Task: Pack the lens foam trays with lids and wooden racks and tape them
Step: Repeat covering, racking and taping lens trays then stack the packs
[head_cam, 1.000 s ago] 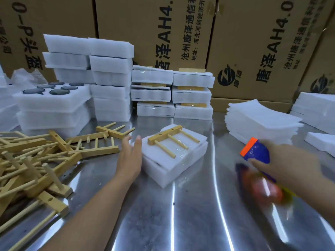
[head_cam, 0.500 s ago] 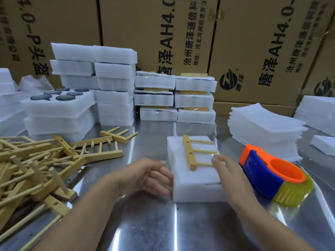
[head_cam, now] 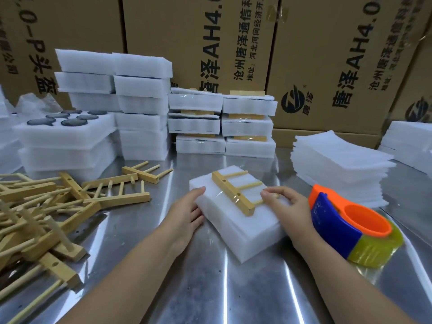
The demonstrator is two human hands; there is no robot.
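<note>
A white foam tray pack [head_cam: 236, 220] lies on the steel table with a wooden rack [head_cam: 236, 195] taped across its top. My left hand [head_cam: 187, 213] grips the pack's left edge, thumb on top. My right hand [head_cam: 287, 206] holds the right side, fingers curled over the rack's dowels. The orange and blue tape dispenser [head_cam: 346, 225] rests on the table just right of my right hand.
Loose wooden racks [head_cam: 58, 206] are piled at the left. Open lens trays [head_cam: 65, 132] and foam stacks stand at back left, taped packs [head_cam: 222, 122] at back centre, thin foam lids [head_cam: 339, 169] at right. Cardboard boxes [head_cam: 233, 43] wall the back.
The tape dispenser was set down at the right. Both hands came onto the pack and turned it; it now sits angled between them.
</note>
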